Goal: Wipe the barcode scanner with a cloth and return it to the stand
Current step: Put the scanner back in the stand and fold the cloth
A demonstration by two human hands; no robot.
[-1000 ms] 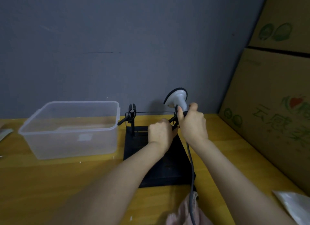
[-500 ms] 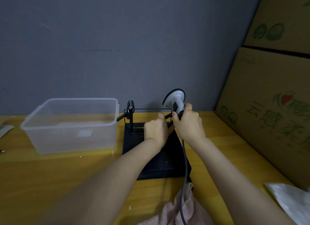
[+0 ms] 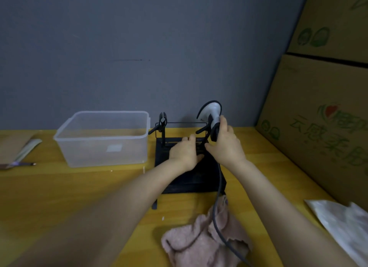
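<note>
Both hands work: the right hand grips the white-headed barcode scanner; the left hand, loosely curled, steadies the black wire stand. Seat the handle squarely in the right clamp.

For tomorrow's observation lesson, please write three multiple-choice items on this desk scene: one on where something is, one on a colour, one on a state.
1. Where does the clear plastic box stand?
A. Left of the black stand
B. On the cardboard cartons
C. On the pink cloth

2. What colour is the cloth on the table?
A. Green
B. Pink
C. Black

3. What is the right hand doing?
A. Lying flat on the table
B. Reaching into the box
C. Gripping the barcode scanner

Answers:
1 A: the box sits on the yellow table, to the left of the black stand.
2 B: the crumpled cloth near the front edge is pale pink, with the scanner's cable running over it.
3 C: the right hand is closed round the handle of the barcode scanner, held upright at the stand's right-hand post, while the left hand rests on the stand.
</note>
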